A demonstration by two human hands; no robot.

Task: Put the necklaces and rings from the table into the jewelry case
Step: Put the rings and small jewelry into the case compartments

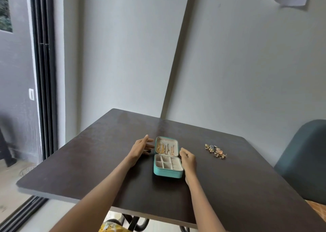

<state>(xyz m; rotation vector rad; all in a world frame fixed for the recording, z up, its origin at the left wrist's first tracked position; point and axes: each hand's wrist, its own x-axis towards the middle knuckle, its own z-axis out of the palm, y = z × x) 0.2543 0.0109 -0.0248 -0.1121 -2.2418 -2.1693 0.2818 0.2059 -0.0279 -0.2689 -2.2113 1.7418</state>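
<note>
The dark brown wooden worktop (88, 170) fills the scene before me, with a teal padded chair (303, 161) at its right edge. In the middle lies the small turquoise zip jewelry case (167, 174), open flat, gold chain necklaces (165, 148) hanging in its far lid. My left hand (141, 148) hovers just left of the lid, fingers spread, gripping nothing. My right hand (188, 159) rests against the case's right side, fingers loosely curled. A cluster of gold rings (215, 151) lies right of the case, well apart.
</note>
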